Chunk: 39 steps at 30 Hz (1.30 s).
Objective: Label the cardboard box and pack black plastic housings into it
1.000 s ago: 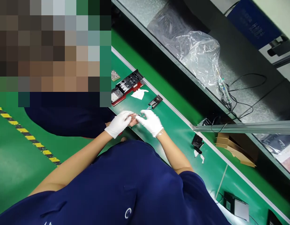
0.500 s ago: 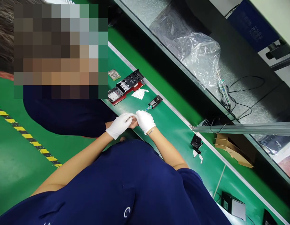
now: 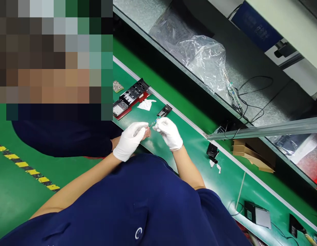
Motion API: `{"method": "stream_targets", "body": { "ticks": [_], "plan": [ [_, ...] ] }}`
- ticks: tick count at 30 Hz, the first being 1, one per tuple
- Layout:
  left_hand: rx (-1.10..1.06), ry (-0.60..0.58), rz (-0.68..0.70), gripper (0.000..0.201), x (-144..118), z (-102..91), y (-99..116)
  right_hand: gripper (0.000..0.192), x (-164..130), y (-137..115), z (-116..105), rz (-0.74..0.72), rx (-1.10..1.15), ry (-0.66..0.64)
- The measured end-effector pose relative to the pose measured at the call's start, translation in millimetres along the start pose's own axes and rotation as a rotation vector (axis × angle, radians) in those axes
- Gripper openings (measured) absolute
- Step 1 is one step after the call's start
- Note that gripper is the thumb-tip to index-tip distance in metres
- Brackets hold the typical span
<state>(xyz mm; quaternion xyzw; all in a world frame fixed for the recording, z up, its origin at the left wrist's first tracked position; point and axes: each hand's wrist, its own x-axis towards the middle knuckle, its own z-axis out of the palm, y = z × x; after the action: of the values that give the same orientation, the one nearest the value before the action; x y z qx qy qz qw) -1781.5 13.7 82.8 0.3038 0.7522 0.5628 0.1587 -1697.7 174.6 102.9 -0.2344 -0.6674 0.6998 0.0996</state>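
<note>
My left hand point(image 3: 130, 140), in a white glove, has its thumb and fingers brought together; whatever is between them is too small to make out. Just beyond its fingertips is the bare hand point(image 3: 147, 132) of a co-worker, partly covered by my glove. My right hand point(image 3: 169, 132), gloved in white too, is bent with its fingertips pinched, and what they hold cannot be made out. A thin green and blue strip point(image 3: 153, 122) shows between the two hands. Behind my right hand lies a small black frame part point(image 3: 164, 110) on the green table.
At the left sit a long black housing point(image 3: 131, 94) on a red base, a speckled board point(image 3: 117, 86) and a crumpled white cloth point(image 3: 146, 104). Right of my hands is a black part point(image 3: 212, 152). A metal post point(image 3: 263, 129) crosses beside the shelf with plastic bags point(image 3: 207, 58).
My right hand has drawn away to the right from my left hand, opening a gap where the strip and the co-worker's fingers show. The camera view has shifted slightly.
</note>
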Motion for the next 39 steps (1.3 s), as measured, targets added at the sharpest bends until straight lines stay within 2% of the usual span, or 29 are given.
{"method": "stream_targets", "body": {
  "ticks": [2,4,7,11,14,19,23,26,30,33,36,39],
  "plan": [
    [-0.028,0.0,0.096,0.032,-1.1,-1.3,25.7,0.037,-14.4,-12.2,-0.5,-0.007,0.231,0.018],
    [-0.021,-0.014,0.204,0.027,-0.7,-2.2,44.6,0.041,-27.0,-22.6,3.9,0.0,0.324,0.037],
    [0.028,-0.045,0.327,0.024,0.6,-2.5,58.1,0.043,-39.7,-32.9,11.6,0.003,0.411,0.062],
    [0.128,-0.077,0.38,0.026,-0.3,-1.9,63.7,0.047,-46.9,-37.8,14.1,0.027,0.455,0.067],
    [0.174,-0.051,0.441,0.024,-1.8,-2.3,69.9,0.049,-49.5,-38.4,13.1,0.038,0.443,0.057],
    [0.225,0.032,0.675,0.014,-2.3,-3.5,79.9,0.047,-54.0,-37.9,18.1,0.018,0.455,0.069],
    [0.333,0.132,0.675,0.015,-5.0,-3.8,78.3,0.043,-58.0,-33.9,26.4,0.001,0.508,0.112],
    [0.361,0.172,0.689,0.013,-9.6,-4.0,76.1,0.041,-61.8,-29.7,31.4,-0.008,0.46,0.125],
    [0.393,0.21,0.733,0.007,-15.8,-4.7,79.7,0.051,-66.7,-25.6,35.9,0.015,0.491,0.059],
    [0.455,0.23,0.802,0.013,-18.0,-6.1,84.9,0.055,-70.1,-25.8,36.7,0.049,0.55,-0.013],
    [0.544,0.248,0.818,0.021,-19.3,-8.5,88.6,0.054,-73.0,-29.9,34.3,0.063,0.55,-0.023],
    [0.618,0.274,0.869,0.021,-21.0,-11.0,90.7,0.053,-74.9,-35.3,30.3,0.062,0.521,-0.038]
  ]
}}
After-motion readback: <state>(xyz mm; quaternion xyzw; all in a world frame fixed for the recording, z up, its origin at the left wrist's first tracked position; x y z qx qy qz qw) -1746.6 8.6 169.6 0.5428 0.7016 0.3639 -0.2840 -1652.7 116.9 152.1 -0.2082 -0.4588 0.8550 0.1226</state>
